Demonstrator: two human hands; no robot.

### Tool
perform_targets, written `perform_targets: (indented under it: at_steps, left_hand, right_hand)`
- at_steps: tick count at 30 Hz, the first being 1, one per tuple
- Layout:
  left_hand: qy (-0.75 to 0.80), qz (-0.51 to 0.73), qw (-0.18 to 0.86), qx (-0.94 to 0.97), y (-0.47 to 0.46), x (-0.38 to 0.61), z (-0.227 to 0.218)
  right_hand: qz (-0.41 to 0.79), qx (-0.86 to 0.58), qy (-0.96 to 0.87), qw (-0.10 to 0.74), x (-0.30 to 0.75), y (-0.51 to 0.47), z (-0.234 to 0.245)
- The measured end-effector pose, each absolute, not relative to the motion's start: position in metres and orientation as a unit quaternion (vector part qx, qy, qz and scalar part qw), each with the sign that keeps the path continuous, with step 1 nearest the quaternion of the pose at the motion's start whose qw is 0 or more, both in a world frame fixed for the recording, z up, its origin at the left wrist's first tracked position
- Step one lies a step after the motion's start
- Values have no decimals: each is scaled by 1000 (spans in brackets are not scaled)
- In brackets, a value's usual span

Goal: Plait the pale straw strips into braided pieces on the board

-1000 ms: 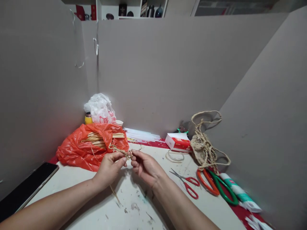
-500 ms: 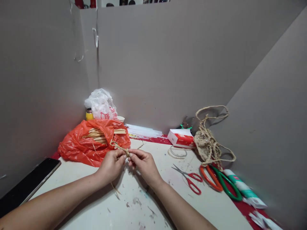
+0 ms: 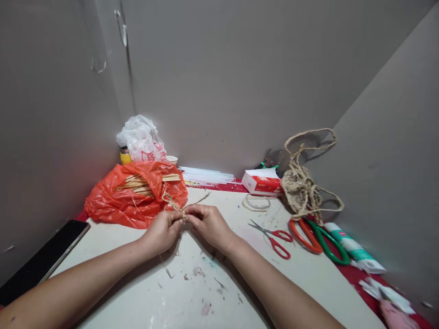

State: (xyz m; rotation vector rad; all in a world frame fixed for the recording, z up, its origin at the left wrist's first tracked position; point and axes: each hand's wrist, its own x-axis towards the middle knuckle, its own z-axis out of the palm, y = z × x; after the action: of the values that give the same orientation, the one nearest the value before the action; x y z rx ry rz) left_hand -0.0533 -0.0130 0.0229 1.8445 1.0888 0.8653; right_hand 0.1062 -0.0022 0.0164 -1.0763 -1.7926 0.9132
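Note:
A thin braided straw cord (image 3: 168,198) is pinched between both my hands above the white tabletop. My left hand (image 3: 163,232) grips it between thumb and fingers. From the right, my right hand (image 3: 210,225) pinches the same short knotted section, its fingertips almost touching the left ones. One end of the cord curls up in front of the red bag; a thinner end sticks out to the upper right. My fingers hide the middle of the knot.
Straw strips lie in a red plastic bag (image 3: 113,196) at the left, beyond a phone (image 3: 48,256). On the right are red-handled scissors (image 3: 274,240), green-handled (image 3: 329,244) and orange-handled tools, a coil of braided rope (image 3: 300,192), a red-white box (image 3: 262,183) and white sticks (image 3: 206,176).
The view has tilted down slightly. Both hands keep their pinch on the cord; my right hand has turned a little, and the cord's thin end now shows more above it.

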Motion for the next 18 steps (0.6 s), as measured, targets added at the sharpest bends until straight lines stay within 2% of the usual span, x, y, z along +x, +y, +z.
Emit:
perform_targets:
  at_steps: [4,7,10,14,18]
  left_hand:
    - [435,372,397,717,-13,-48,23]
    - [459,426,390,675,-15,-45,25]
    - [469,477,373,643,-20,-44,25]
    - [449,452,321,700,-24,-46,23]
    - [409,420,334,738,-23,-46,23]
  right_hand:
    - [350,-467,-691,426,102,-5,24]
    - [373,-497,-634,461,97,-5,28]
    - [397,-520,-601,460,95,-6,31]
    - [363,-527,-643,421,100,-7,30]
    - [341,-506,-686,396,105,-6,29]
